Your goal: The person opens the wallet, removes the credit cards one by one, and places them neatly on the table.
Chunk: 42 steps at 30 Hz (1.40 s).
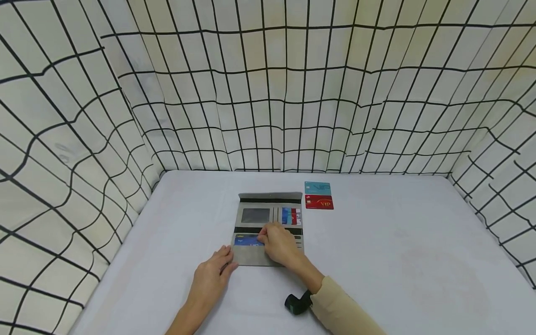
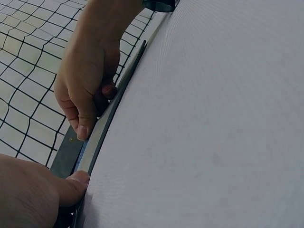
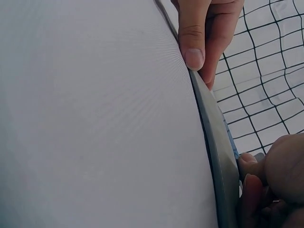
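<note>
A grey wallet [image 1: 253, 257] lies unfolded on the white table, with a clear window [image 1: 255, 215] and card slots inside. Its upper right slots hold several cards [image 1: 291, 216] in blue, red and white. My left hand [image 1: 211, 274] grips the wallet's lower left corner, the thumb on the near edge and the fingers along the left side. Over the lower panel, my right hand [image 1: 279, 244] pinches the right end of a blue card [image 1: 247, 240] that sits in the lower slot. The right fingers hide that end of the card.
Right of the wallet's top lie a teal VIP card [image 1: 317, 188] and a red VIP card [image 1: 319, 202], one above the other. A black object [image 1: 297, 303] is beside the right sleeve. Black-gridded white sheeting [image 1: 284, 93] stands behind the table [image 1: 398, 242] and along both sides.
</note>
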Available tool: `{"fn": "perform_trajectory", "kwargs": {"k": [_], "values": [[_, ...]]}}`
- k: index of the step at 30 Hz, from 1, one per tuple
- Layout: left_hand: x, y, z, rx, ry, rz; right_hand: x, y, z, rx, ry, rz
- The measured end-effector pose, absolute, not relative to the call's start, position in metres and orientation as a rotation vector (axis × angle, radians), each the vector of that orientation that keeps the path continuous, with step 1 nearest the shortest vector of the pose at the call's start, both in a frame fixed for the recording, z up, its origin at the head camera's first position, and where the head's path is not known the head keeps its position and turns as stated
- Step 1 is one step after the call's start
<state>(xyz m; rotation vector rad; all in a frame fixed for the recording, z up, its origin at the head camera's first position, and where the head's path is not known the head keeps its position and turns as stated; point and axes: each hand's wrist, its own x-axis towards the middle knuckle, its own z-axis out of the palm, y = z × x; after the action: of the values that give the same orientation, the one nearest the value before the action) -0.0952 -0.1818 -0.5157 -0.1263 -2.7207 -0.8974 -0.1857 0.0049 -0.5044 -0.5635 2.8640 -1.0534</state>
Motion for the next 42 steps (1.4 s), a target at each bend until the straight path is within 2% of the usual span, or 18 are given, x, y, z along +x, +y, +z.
{"fn": "perform_trajectory", "kwargs": {"k": [28, 42], "values": [[-0.094, -0.181, -0.513, -0.113, -2.761, -0.897, -0.189, 0.014, -0.501, -0.571, 2.721, -1.141], [-0.093, -0.18, -0.514, -0.103, -2.754, -0.884, -0.188, 0.009, -0.505, -0.611, 2.851, -0.985]]}}
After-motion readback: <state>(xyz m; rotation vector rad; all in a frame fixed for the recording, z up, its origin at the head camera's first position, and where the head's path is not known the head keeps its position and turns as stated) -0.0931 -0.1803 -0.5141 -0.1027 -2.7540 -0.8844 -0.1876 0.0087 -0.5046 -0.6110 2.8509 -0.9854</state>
